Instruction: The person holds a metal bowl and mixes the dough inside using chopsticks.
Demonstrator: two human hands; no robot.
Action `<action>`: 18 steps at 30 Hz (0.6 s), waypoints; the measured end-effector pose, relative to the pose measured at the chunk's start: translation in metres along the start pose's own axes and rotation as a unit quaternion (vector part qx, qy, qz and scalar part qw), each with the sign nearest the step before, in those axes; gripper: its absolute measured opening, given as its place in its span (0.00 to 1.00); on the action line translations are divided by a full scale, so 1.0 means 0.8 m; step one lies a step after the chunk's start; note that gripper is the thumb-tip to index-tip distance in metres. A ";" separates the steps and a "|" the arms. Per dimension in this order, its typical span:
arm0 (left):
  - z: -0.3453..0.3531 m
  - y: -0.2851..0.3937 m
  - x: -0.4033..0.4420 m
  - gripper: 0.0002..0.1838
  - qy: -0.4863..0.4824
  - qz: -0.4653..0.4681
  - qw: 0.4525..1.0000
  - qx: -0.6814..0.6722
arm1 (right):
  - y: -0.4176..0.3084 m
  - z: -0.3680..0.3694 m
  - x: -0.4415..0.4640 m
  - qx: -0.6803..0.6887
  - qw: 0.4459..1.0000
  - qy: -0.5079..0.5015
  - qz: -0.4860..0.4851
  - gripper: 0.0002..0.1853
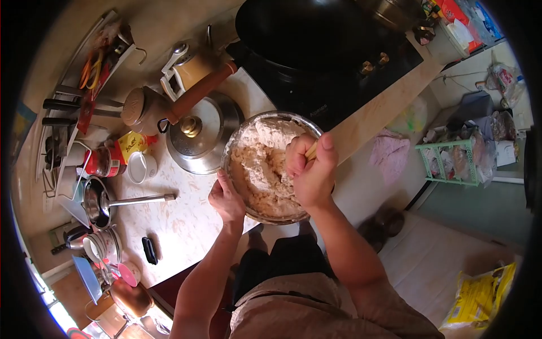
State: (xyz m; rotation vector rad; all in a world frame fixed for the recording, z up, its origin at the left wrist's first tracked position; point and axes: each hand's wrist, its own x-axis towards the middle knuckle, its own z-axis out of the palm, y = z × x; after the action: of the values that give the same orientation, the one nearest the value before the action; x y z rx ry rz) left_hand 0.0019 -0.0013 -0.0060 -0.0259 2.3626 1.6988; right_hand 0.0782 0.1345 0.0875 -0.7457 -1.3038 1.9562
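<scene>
A round metal bowl (271,220) full of shaggy, floury dough (262,169) is in front of my body at the counter's edge. My left hand (227,199) grips the bowl's left rim, thumb up along the outside and fingers beneath. My right hand (311,169) is closed in a fist over the right side of the dough. Pale wooden chopsticks (311,151) show at the top of that fist; their lower ends are hidden by the hand and dough. Dry flour lies whiter toward the bowl's far side.
A lidded metal pot (206,152) stands left of the bowl, a rolling pin (203,89) above it. Beyond are a black wok (299,34) and a cooktop (339,90). A ladle (141,199), white cup (141,168) and knives (59,105) are at left; a green basket (449,161) at right.
</scene>
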 end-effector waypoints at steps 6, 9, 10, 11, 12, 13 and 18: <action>0.002 -0.001 0.000 0.29 0.001 -0.012 1.000 -0.005 | -0.031 -0.006 0.003 -0.009 0.991 -0.021 -0.130 0.32; 0.003 0.004 -0.002 0.28 -0.002 -0.011 1.000 -0.014 | -0.066 -0.007 0.003 0.127 0.983 0.016 -0.128 0.28; 0.005 0.006 -0.003 0.28 -0.004 -0.014 0.999 -0.037 | -0.073 -0.006 0.005 0.166 0.979 0.039 -0.115 0.28; 0.006 0.006 -0.003 0.28 -0.006 -0.014 0.999 -0.037 | -0.074 -0.005 0.007 0.206 0.971 0.062 -0.101 0.28; 0.007 0.006 -0.003 0.28 0.001 -0.016 0.999 -0.035 | -0.061 -0.004 0.007 0.205 0.971 0.064 -0.101 0.28; 0.008 0.006 -0.003 0.27 0.007 -0.018 0.999 -0.033 | -0.039 -0.002 0.007 0.114 0.986 0.067 -0.102 0.27; 0.004 0.005 -0.001 0.27 -0.011 -0.011 0.999 -0.029 | -0.046 0.003 0.005 0.009 0.984 0.121 -0.133 0.25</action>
State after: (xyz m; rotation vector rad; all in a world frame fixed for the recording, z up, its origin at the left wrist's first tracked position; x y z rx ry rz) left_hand 0.0024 0.0029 -0.0032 -0.0421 2.2869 1.7486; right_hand 0.0816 0.1465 0.1228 -0.7338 -1.1714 1.6100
